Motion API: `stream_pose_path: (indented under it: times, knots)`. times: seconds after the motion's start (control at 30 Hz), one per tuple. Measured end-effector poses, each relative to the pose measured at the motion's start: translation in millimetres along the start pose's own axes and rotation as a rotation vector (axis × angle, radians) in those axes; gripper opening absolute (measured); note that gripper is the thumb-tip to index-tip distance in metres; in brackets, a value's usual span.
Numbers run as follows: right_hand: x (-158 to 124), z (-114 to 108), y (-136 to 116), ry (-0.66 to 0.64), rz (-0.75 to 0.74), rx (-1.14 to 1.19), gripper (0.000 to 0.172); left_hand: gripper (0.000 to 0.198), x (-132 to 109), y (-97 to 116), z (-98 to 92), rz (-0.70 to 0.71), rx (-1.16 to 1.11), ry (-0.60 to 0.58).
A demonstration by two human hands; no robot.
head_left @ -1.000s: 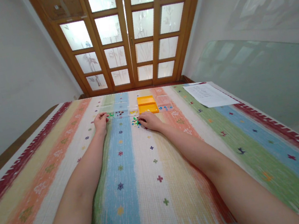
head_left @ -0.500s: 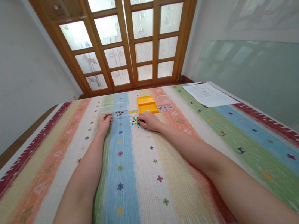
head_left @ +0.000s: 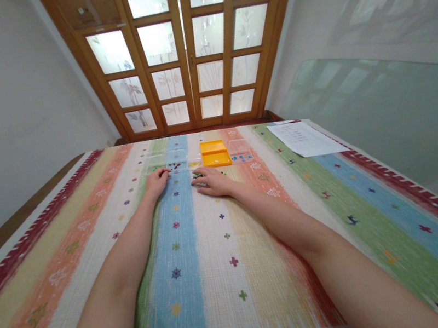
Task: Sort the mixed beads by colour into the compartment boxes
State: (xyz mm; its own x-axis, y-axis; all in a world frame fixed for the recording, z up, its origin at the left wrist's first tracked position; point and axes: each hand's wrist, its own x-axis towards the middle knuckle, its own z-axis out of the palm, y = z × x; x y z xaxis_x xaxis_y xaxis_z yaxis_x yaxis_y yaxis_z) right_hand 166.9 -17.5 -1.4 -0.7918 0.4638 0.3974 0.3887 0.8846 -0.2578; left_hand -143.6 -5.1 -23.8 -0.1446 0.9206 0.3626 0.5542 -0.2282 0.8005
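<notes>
My right hand (head_left: 214, 181) lies low over a pile of small coloured pieces (head_left: 199, 175), its fingers spread and partly covering them. A few green bits show beside its knuckles. My left hand (head_left: 158, 183) is at the near edge of a clear plastic box (head_left: 178, 153), thumb and fingertips pressed together beside small dark red-brown pieces (head_left: 175, 166). Whether a piece is between those fingertips is too small to tell. Green pieces (head_left: 156, 169) lie just behind the left hand. An open yellow box (head_left: 217, 158) with a few pale bits stands beyond my right hand.
Yellow pieces (head_left: 194, 164) sit in a clear container left of the yellow box, and blue pieces (head_left: 242, 157) in another to its right. A printed paper sheet (head_left: 306, 139) lies at the far right on the striped tablecloth (head_left: 216, 253). Wooden glazed doors (head_left: 186, 53) stand behind.
My left hand has moved slightly right, from the green pieces toward the dark red-brown ones. The right hand's fingers have gone from bunched to spread over the pile, now covering more of it.
</notes>
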Motion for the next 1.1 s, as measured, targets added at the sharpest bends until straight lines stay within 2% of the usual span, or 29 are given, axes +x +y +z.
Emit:
stream_pose_path:
  times: [0.17,0.3,0.47,0.87,0.97,1.1]
  knots:
    - [0.1,-1.9,-2.8,-0.008,-0.074,0.033,0.029,0.025,-1.0,1.6,0.4,0.009,0.029,-0.011]
    - [1.5,0.5,-2.8,0.006,-0.070,0.034,0.029,0.026,-1.2,2.1,0.3,0.017,0.066,-0.018]
    - [3.2,0.2,-4.3,0.001,-0.087,0.023,0.019,0.024,-1.7,2.3,0.9,0.030,0.107,-0.018]
    - [9.1,2.4,-9.5,-0.011,-0.158,0.043,0.017,0.022,-1.8,1.6,2.1,0.029,0.092,-0.031]
    - [8.2,2.6,-5.0,0.020,-0.125,0.040,0.018,0.023,-1.5,0.7,2.0,0.039,0.108,-0.028]
    - [3.6,-0.7,9.4,0.127,0.009,0.028,0.017,0.024,-1.5,0.5,1.6,0.042,0.134,-0.032]
